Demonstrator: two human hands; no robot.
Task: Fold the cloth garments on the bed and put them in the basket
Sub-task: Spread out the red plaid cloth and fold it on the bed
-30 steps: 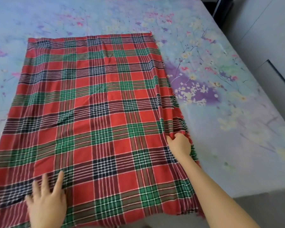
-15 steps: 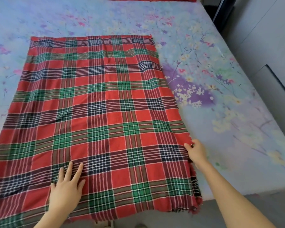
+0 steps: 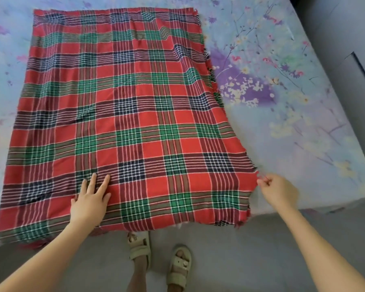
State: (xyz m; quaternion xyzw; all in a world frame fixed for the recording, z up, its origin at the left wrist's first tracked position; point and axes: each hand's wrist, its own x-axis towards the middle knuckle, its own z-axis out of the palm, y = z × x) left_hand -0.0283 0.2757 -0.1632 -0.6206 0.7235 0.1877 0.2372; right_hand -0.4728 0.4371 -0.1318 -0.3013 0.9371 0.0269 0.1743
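A red, green and navy plaid cloth (image 3: 124, 114) lies spread flat on the bed (image 3: 293, 114), its near edge at the bed's front edge. My left hand (image 3: 91, 199) rests flat on the cloth near its front, fingers straight and spread. My right hand (image 3: 277, 189) is at the cloth's frayed right edge and pinches it between thumb and fingertips, pulling that edge outward. No basket is in view.
The bed has a light blue floral sheet with a purple patch (image 3: 247, 85) to the right of the cloth. Grey floor (image 3: 240, 260) lies in front, with my two feet in beige sandals (image 3: 178, 268). A grey cabinet (image 3: 358, 70) stands at the right.
My right hand slid from on top of the cloth out to its right edge, flattening the bunched side. My left hand moved right along the front. The view tilted down, showing floor and feet.
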